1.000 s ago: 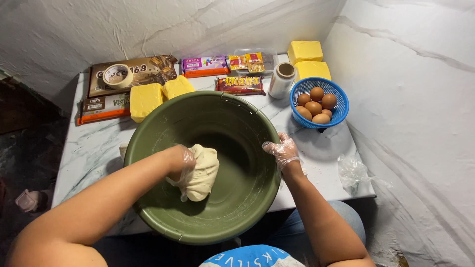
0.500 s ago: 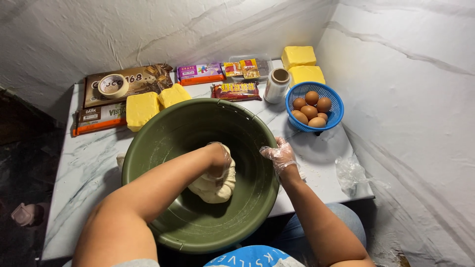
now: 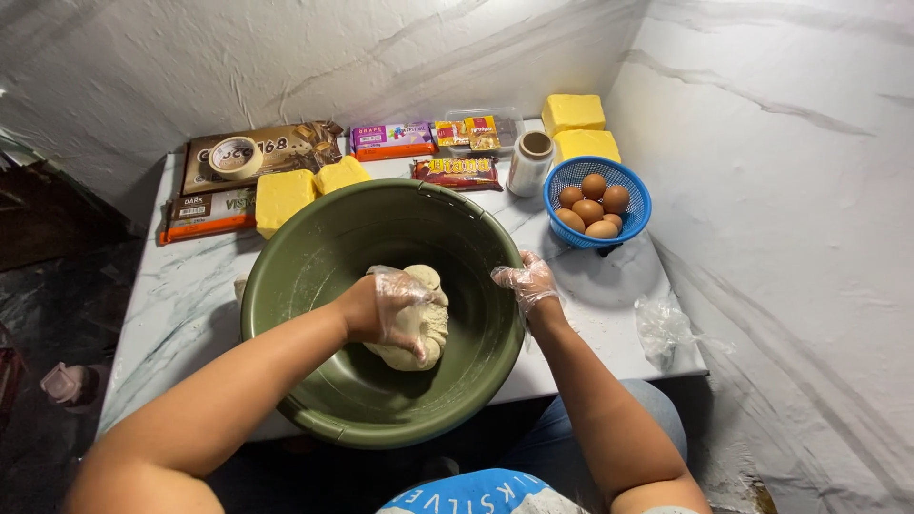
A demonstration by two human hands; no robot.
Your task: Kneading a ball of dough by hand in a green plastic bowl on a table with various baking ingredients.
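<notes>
Dough [image 3: 415, 328] in green basin [image 3: 314, 257], eggs [image 3: 592, 204] in basket [image 3: 628, 221]

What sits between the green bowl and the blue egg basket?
In the head view, only bare marble tabletop separates the green bowl from the blue egg basket.

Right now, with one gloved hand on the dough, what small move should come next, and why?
Probably press the left hand down into the dough and fold it over. The lump sits loose on the bottom of the green bowl, and the right hand grips the rim, which steadies the bowl.
</notes>
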